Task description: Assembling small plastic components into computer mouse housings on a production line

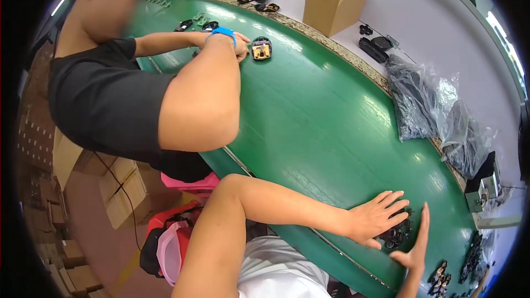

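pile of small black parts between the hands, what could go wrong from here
The small black parts look loose, so a sweep by the left hand or right hand could scatter some across the glossy green surface. Strays might also mix with the gold-and-black parts nearby.

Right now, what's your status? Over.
Left hand spread, partly covering pile of black parts. Right hand open beside it. Nothing visibly blocking; co-worker's arm well apart.
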`<action>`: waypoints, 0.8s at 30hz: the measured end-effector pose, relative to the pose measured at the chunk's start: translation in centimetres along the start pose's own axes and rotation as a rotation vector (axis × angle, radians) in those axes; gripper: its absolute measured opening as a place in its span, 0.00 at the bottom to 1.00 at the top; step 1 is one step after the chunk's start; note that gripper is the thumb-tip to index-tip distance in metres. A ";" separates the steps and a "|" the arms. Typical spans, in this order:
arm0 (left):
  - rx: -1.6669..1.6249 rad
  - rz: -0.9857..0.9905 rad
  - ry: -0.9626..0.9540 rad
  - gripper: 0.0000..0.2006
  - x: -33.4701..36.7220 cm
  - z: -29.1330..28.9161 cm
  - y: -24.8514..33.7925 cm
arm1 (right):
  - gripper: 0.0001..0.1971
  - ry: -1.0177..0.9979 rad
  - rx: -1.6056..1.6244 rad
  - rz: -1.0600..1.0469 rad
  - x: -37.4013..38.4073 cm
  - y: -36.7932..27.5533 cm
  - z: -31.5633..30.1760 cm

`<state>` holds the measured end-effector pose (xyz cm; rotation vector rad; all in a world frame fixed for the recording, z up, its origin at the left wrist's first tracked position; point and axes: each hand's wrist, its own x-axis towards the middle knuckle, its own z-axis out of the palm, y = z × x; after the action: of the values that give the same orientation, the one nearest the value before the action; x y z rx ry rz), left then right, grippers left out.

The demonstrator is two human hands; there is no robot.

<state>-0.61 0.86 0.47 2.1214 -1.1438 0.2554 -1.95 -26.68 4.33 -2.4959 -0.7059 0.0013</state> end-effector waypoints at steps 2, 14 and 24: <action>0.019 -0.064 -0.021 0.50 0.0 -0.3 0.2 | 0.74 -0.010 -0.169 -0.106 -1.1 -0.1 1.2; 0.087 -0.132 -0.018 0.48 0.2 0.1 -1.9 | 0.61 0.083 -0.019 -0.082 4.4 -1.4 2.5; 0.153 -0.049 -0.003 0.35 0.2 0.0 -2.3 | 0.45 0.073 0.067 -0.153 5.7 -3.5 3.7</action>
<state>1.31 1.53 -0.58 2.2810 -1.1024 0.3267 0.72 -19.54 3.71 -2.3604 -0.8503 -0.1189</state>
